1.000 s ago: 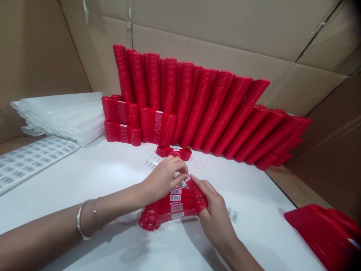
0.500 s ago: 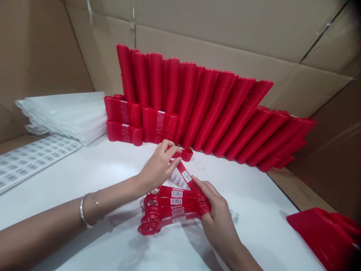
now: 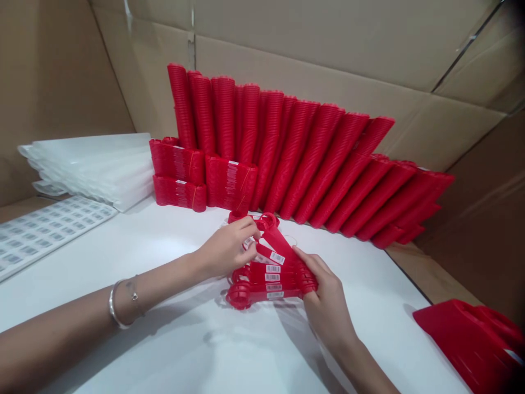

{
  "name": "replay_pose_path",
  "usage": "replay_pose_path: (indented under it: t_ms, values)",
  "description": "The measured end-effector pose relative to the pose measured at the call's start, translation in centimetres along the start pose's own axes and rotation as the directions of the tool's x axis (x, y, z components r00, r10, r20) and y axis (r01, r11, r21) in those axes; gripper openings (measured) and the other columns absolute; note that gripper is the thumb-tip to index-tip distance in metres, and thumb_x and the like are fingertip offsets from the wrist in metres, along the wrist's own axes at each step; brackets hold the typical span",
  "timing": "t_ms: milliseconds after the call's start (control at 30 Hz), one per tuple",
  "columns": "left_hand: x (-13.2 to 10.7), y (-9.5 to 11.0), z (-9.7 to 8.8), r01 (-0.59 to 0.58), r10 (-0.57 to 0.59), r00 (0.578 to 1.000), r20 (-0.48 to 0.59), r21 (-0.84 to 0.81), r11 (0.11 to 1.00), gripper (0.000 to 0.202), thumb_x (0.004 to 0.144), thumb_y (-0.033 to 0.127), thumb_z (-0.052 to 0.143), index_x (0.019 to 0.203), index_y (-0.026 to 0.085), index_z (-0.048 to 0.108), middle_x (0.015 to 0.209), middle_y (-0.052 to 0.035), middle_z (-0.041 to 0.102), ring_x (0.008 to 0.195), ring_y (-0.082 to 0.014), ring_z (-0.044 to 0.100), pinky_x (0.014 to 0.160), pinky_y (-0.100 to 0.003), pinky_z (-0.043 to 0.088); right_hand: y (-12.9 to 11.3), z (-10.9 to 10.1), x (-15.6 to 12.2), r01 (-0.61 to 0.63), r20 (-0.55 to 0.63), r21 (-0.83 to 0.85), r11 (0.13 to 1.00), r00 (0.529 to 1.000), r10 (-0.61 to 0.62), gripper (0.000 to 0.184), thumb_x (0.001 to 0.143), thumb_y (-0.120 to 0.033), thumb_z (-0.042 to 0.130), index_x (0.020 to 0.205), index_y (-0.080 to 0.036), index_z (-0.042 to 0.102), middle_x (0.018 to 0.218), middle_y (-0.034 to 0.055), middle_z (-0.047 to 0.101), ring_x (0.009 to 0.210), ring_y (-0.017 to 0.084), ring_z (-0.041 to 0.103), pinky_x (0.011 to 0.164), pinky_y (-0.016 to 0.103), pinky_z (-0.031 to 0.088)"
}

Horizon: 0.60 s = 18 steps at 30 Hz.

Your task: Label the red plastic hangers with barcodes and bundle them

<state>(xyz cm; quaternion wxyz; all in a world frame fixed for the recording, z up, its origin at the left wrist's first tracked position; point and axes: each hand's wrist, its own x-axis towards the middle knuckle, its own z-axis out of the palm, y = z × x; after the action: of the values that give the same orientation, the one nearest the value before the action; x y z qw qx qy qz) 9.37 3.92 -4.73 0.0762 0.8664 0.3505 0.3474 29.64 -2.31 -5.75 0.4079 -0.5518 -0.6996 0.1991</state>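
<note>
My right hand [image 3: 330, 293] grips one end of a fan of flat red plastic pieces [image 3: 254, 294] with round, ring-like ends. White barcode labels show on several of their strips. At the fan's far side, my left hand [image 3: 232, 246] has its thumb and fingers closed around the end of a labelled red plastic piece [image 3: 266, 251]; its ring end is mostly hidden by the fingers. An unlabelled red strip [image 3: 283, 238] lies beyond it. More red pieces [image 3: 268, 220] rest on the white table just behind the left fingers. Part of a label sheet shows under the fan.
Tall stacks of red pieces [image 3: 303, 158] line the back. Banded bundles [image 3: 232, 183] stand at their left. Translucent white sleeves [image 3: 94, 167] and a barcode label sheet [image 3: 53, 232] lie at left. A red heap [image 3: 467, 339] sits front right; cardboard walls [image 3: 328, 49] enclose the table.
My right hand and the fan have shifted right and slightly up. An unlabelled strip now shows at the fan's far side. The left hand has moved slightly down, fingers still closed.
</note>
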Motion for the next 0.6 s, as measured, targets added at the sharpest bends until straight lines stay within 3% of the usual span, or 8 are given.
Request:
replay_pose_path:
  t_ms: [167, 333, 500, 600]
  values:
    - [-0.1, -0.5, 0.3, 0.033, -0.037, 0.998, 0.048, 0.075, 0.997, 0.023, 0.088, 0.026, 0.038, 0.077, 0.016, 0.055, 0.075, -0.0031, 0.056, 0.068, -0.0139, 0.053, 0.063, -0.026, 0.042, -0.1, 0.1, -0.1, 0.012, 0.012, -0.017, 1.0, 1.0, -0.012, 0.067, 0.061, 0.002, 0.034, 0.121, -0.023, 0.05, 0.102, 0.0041, 0.056, 0.091, 0.017, 0.055, 0.074, 0.027, 0.047]
    - [-0.1, -1.0, 0.6, 0.08, -0.096, 0.966, 0.24, 0.078, 0.994, 0.021, 0.086, 0.029, 0.044, 0.081, 0.019, 0.061, 0.072, -0.0027, 0.06, 0.069, -0.0157, 0.056, 0.064, -0.027, 0.042, -0.2, 0.2, -0.1, -0.005, 0.048, -0.011, 1.0, 0.999, 0.005, 0.067, 0.062, 0.003, 0.033, 0.122, -0.022, 0.048, 0.102, 0.0042, 0.056, 0.088, 0.016, 0.055, 0.072, 0.026, 0.048]
    - [0.1, -1.1, 0.7, 0.019, -0.055, 0.982, 0.181, 0.197, 0.98, 0.022, 0.082, 0.021, 0.046, 0.098, 0.018, 0.06, 0.094, -0.0076, 0.057, 0.086, -0.0205, 0.051, 0.074, -0.033, 0.042, 0.0, 0.6, -0.1, -0.016, 0.043, -0.015, 1.0, 0.999, 0.016, 0.067, 0.062, 0.002, 0.034, 0.122, -0.022, 0.049, 0.098, 0.0038, 0.056, 0.085, 0.016, 0.056, 0.072, 0.027, 0.048]
    - [0.1, -1.7, 1.1, 0.028, -0.064, 0.985, 0.158, 0.221, 0.975, 0.021, 0.081, 0.017, 0.045, 0.095, 0.016, 0.06, 0.098, -0.0091, 0.054, 0.089, -0.0211, 0.048, 0.077, -0.035, 0.042, 0.0, 0.7, -0.1, -0.051, 0.027, -0.021, 0.999, 0.998, 0.051, 0.067, 0.06, 0.003, 0.034, 0.12, -0.021, 0.051, 0.097, 0.0036, 0.057, 0.085, 0.016, 0.055, 0.072, 0.027, 0.047]
